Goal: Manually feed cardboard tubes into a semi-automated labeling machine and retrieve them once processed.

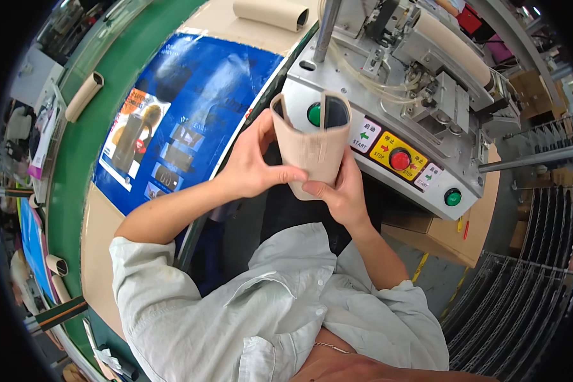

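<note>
— So, how far along?

— Partway, to judge by the shape: already formed into a hollow, tapering beige ribbed shell [315, 156] with a dark lining, but apparently gaping along the far side. Impossible to tell whether due to be closed, or what else left to do. Also in view: a mounted beige shell [455, 48] on the steel bench fixture [420, 143] beyond, a loose shell [267, 14] past the blue printed sheet [204, 83], and another tubular shell [83, 99] on the green belt [67, 172].

— And placed where, relative to the hands?

— Directly between them, open end up, at the near edge of the fixture, partly covering a green push button [314, 114] from view. Gripped along the left by the left hand [253, 160], half curled, with thumb across the lower face and fingers round the side. Supported low on the right by the right hand [345, 198], similarly curled, with thumb near the bottom edge and fingers mostly hidden behind.

— And the red stop button [400, 159]?

— Untouched, apart from both hands.
</note>
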`<state>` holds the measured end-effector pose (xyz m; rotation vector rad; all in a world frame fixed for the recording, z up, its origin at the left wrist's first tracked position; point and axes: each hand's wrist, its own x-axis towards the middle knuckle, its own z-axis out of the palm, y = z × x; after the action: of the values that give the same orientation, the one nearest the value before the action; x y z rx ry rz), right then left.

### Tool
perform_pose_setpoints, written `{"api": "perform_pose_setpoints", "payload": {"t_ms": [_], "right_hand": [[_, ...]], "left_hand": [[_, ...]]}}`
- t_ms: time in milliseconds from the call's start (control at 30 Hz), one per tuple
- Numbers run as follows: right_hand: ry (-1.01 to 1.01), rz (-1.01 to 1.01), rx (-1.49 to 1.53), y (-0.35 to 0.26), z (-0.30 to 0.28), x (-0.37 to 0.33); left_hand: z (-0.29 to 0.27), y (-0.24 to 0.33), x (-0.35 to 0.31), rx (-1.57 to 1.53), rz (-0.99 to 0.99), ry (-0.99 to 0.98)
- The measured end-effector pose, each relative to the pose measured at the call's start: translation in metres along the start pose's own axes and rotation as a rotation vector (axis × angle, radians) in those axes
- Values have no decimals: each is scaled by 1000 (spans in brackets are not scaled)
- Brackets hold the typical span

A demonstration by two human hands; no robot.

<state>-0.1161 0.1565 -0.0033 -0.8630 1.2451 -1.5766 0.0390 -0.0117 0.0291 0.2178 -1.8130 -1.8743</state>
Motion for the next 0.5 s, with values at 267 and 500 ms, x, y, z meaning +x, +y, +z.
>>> {"api": "perform_pose_setpoints", "payload": {"t_ms": [267,500], "right_hand": [[-127,-117,236,-13,-36,-55],[15,-286,538,-27,-58,-87]], "left_hand": [[33,58,80,609,640,-447],[98,85,325,1011,652,-376]]}}
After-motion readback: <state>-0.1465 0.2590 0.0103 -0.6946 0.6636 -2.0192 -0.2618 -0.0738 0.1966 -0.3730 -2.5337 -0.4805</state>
